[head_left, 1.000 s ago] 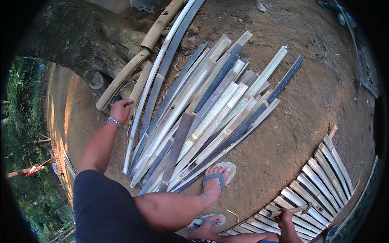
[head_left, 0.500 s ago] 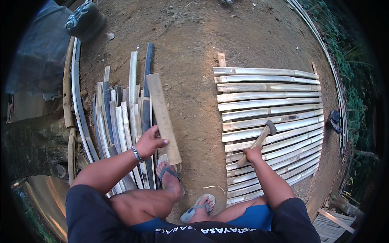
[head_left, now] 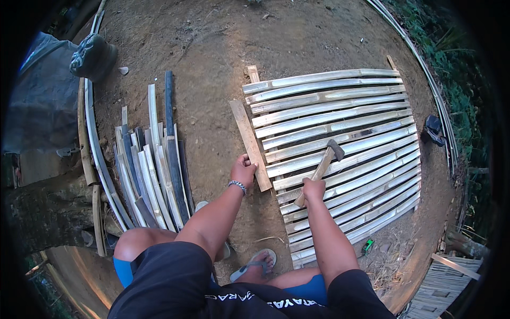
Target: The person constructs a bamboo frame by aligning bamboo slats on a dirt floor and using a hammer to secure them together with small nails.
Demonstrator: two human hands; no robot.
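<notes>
My left hand (head_left: 244,172) is closed on the lower part of a short flat bamboo piece (head_left: 247,137). This piece slants beside the left ends of a panel of split bamboo slats (head_left: 334,112), which lie side by side on the ground. In my right hand (head_left: 314,190) is a hatchet (head_left: 323,168), gripped by its wooden handle. Its grey metal head is over the middle of the panel. Narrow supports show under the slat ends at the panel's left side.
Loose bamboo strips (head_left: 154,154) are piled on the left. A tied sack (head_left: 93,57) stands beyond them. A green tape measure (head_left: 367,245) lies near the panel's lower right, a black bag-like object (head_left: 433,131) off its right side. Long poles (head_left: 433,80) edge the greenery.
My left hand has carried the bamboo piece rightward from the strip pile to the panel's left edge. The hatchet stays in my right hand over the slats. The view has shifted right.
</notes>
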